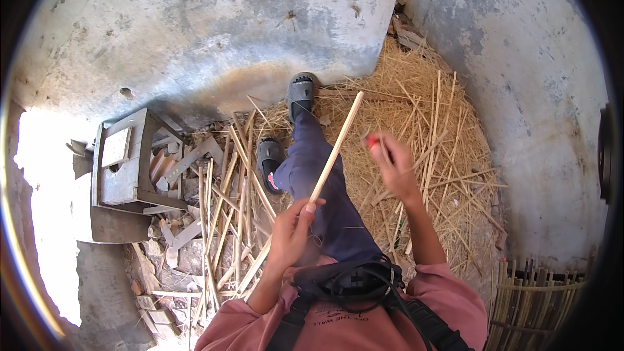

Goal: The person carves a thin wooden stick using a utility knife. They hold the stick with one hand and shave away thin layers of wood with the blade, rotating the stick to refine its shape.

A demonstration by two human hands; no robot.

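Note:
A long, pale bamboo strip point(338, 143) slants up and away across my legs. My left hand point(290, 234) is closed round its lower part, with the thumb lying along it. The strip's near end runs down beside my left forearm. Off to the right of the strip, apart from it, my right hand point(393, 166) is raised and closed on a small red-handled tool point(372, 142). Fingers cover most of that tool, and blur hides its exact kind. My dark-trousered legs point(318, 175) stretch out ahead, ending in dark shoes point(301, 91).
Thin shavings point(390, 78) are heaped on the right, with loose strips point(434, 130) on top. More bamboo strips point(209, 234) lie to my left, near a battered wooden box point(123, 185). A stained wall point(214, 32) rises ahead. A bamboo-slat basket point(539, 289) stands at lower right.

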